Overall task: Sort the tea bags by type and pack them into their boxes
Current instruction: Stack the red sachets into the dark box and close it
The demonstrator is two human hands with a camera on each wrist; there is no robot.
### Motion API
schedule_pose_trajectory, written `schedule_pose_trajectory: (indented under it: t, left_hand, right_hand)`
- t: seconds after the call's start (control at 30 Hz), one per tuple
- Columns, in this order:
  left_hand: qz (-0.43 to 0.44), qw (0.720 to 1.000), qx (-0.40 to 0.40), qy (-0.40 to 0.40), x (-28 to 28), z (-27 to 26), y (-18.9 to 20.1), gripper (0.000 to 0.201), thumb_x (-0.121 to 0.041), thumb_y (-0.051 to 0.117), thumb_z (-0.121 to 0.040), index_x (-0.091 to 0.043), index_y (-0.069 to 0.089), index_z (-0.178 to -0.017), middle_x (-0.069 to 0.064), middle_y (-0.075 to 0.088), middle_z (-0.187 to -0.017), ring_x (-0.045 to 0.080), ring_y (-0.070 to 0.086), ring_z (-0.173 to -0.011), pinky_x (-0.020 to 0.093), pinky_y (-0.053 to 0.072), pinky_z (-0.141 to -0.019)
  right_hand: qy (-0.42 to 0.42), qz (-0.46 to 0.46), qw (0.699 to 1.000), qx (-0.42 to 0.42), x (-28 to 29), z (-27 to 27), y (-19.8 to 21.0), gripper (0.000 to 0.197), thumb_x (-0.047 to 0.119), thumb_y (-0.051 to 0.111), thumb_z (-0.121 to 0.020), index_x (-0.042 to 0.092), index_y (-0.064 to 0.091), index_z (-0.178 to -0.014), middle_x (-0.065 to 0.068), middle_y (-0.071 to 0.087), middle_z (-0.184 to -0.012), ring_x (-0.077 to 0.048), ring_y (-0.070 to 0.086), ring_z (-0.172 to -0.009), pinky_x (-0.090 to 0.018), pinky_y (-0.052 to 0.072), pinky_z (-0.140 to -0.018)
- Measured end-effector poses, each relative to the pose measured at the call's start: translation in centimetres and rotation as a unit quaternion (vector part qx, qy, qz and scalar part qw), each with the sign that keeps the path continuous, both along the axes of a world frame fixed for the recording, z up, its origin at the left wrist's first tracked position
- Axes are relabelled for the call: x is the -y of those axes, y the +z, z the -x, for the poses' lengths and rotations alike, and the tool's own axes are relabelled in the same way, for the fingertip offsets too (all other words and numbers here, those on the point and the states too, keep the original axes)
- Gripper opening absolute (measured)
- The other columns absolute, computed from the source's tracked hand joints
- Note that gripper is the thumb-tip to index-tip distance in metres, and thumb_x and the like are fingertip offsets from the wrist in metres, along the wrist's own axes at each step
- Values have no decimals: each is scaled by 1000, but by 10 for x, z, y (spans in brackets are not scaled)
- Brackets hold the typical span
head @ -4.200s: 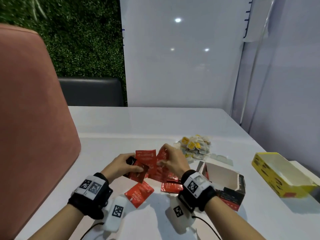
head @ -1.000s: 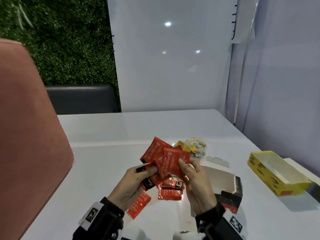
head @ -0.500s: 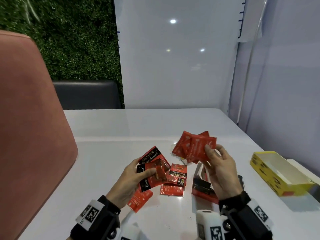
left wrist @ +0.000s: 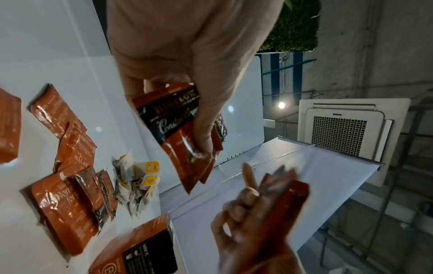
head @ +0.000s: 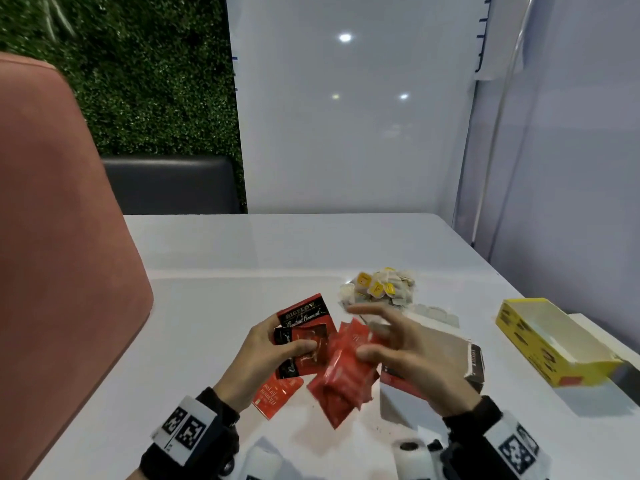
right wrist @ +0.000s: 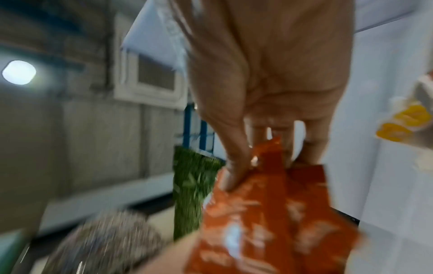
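My left hand (head: 289, 336) pinches a few red-and-black tea packets (head: 304, 323) above the white table (head: 207, 306); the left wrist view shows the thumb across the packets (left wrist: 178, 129). Just to its right, my right hand (head: 367, 337) grips a stack of plain red packets (head: 343, 372), blurred by motion, pinched between thumb and fingers in the right wrist view (right wrist: 269, 213). One loose red packet (head: 273, 396) lies under the left hand, and several more (left wrist: 65, 207) lie on the table. A pile of yellow-tagged tea bags (head: 381, 289) sits behind. The open red-and-black box (head: 471, 362) is partly hidden by my right hand.
An open yellow box (head: 550, 341) stands at the right near the table's edge. A pink chair back (head: 52, 237) fills the left side, with a dark seat (head: 169, 185) beyond the table. White panels close off the back and right.
My right hand has swung its red stack down and left, from over the red-and-black box to beside the left hand. The left hand kept its packets nearly still.
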State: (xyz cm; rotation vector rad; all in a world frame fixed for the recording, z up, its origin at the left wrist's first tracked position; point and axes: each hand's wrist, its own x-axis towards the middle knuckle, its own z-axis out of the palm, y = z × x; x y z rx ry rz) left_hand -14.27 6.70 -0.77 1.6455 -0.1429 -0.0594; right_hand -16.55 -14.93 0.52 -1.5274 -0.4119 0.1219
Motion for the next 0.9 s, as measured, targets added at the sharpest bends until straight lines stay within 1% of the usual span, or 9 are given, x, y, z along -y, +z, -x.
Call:
schedule_pose_trajectory:
  t: [0.07, 0.17, 0.33, 0.53, 0.6, 0.67, 0.73, 0.83, 0.9]
  left_hand:
    - [-4, 1000, 6, -2, 4, 3, 0, 30, -8, 73, -76, -21, 65, -102, 2, 74, -89, 16, 72, -79, 27, 58, -62]
    - [7, 1000, 2, -12, 9, 8, -1, 21, -11, 68, -80, -17, 68, -100, 1, 75, -88, 15, 72, -79, 21, 55, -62]
    - [68, 996, -50, -19, 16, 12, -9, 21, -20, 56, -89, -9, 68, -102, 15, 73, -88, 23, 71, -73, 27, 55, -58]
    - [71, 991, -95, -55, 15, 12, -18, 26, -24, 51, -91, -13, 62, -111, 7, 74, -88, 16, 71, -76, 24, 54, -61]
    - [122, 984, -113, -67, 13, 14, -17, 40, -37, 53, -87, -11, 61, -116, 15, 71, -104, 27, 69, -93, 38, 56, -76]
    - [182, 974, -119, -68, 10, 15, -18, 55, -49, 60, -83, -10, 61, -121, 20, 64, -119, 35, 60, -112, 53, 49, -93]
    - [212, 968, -112, -72, 10, 15, -18, 65, -54, 68, -74, -8, 62, -120, 19, 63, -121, 33, 59, -115, 48, 49, -96]
    - [210, 971, -94, -57, 13, 14, -14, 53, -42, 51, -82, -2, 60, -116, 16, 68, -110, 20, 67, -96, 27, 56, -78]
    - [223, 968, -94, -58, 15, 12, -12, 49, -34, 46, -85, 2, 59, -115, 21, 67, -110, 22, 66, -94, 31, 55, -84]
  right_hand:
    - [7, 123, 992, 41, -11, -1, -3, 41, 10, 69, -81, 26, 56, -116, -10, 67, -103, -20, 67, -93, -37, 59, -74]
    - [-58, 200, 975, 78, -22, -7, -3, 30, 11, 69, -80, 30, 58, -102, -7, 67, -96, -18, 66, -88, -36, 59, -72]
    - [-100, 156, 983, 13, -26, -17, -11, 16, 15, 74, -75, 22, 64, -86, -6, 70, -89, -20, 69, -79, -31, 56, -56]
    - [-145, 150, 977, -35, -30, -19, -19, 17, 14, 77, -73, 10, 70, -88, -8, 73, -87, -18, 70, -79, -32, 59, -64]
    - [-156, 103, 980, -66, -26, -22, -18, 16, 10, 76, -73, 6, 70, -87, -13, 72, -85, -21, 70, -76, -34, 59, -67]
    - [-160, -8, 979, -125, -22, -24, -18, 19, 7, 73, -75, 0, 69, -92, -17, 72, -86, -22, 70, -72, -30, 57, -63]
    - [-145, -134, 960, -201, -24, -23, -18, 23, 6, 70, -75, -3, 67, -96, -19, 72, -91, -23, 71, -76, -29, 56, -61]
    - [-140, -245, 912, -297, -35, -21, -26, 34, 7, 69, -69, -8, 65, -99, -22, 71, -96, -30, 68, -90, -39, 56, -69]
    - [-142, -261, 900, -319, -41, -20, -34, 38, 6, 70, -69, -10, 63, -103, -24, 70, -99, -34, 67, -95, -46, 56, -76]
